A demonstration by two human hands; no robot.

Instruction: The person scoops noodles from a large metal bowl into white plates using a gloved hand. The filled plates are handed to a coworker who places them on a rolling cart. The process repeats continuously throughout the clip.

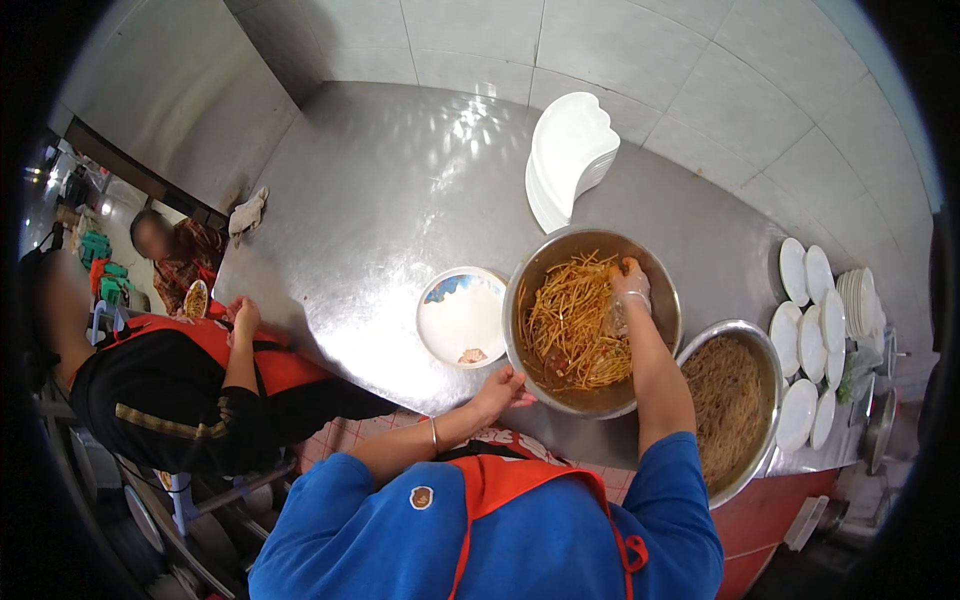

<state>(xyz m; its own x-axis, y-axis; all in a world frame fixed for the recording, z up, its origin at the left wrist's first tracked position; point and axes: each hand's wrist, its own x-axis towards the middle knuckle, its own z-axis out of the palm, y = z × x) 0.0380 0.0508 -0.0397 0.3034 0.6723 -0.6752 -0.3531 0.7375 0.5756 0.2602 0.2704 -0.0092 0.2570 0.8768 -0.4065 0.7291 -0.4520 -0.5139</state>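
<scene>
My right hand [630, 285], in a clear plastic glove, is inside a large steel bowl [665, 289], among reddish-brown noodle-like strips [574, 322] at the bowl's right side. Its fingertips are partly hidden, so I cannot tell whether they grip any. My left hand [506, 394] is bare, at the bowl's lower left rim, with its fingers on or beside the edge; the exact hold is unclear. Left of the bowl lies a round white plate [459, 319] with a blue floral rim pattern and a small pinkish patch near its lower edge.
A second steel bowl [766, 349] of thin brown noodles [724, 405] stands at the right, beside small white plates [812, 345]. Stacked white shaped dishes [570, 150] stand near the tiled wall. A cloth [248, 213] lies at the left edge. Two people are at the left, one holding a small dish.
</scene>
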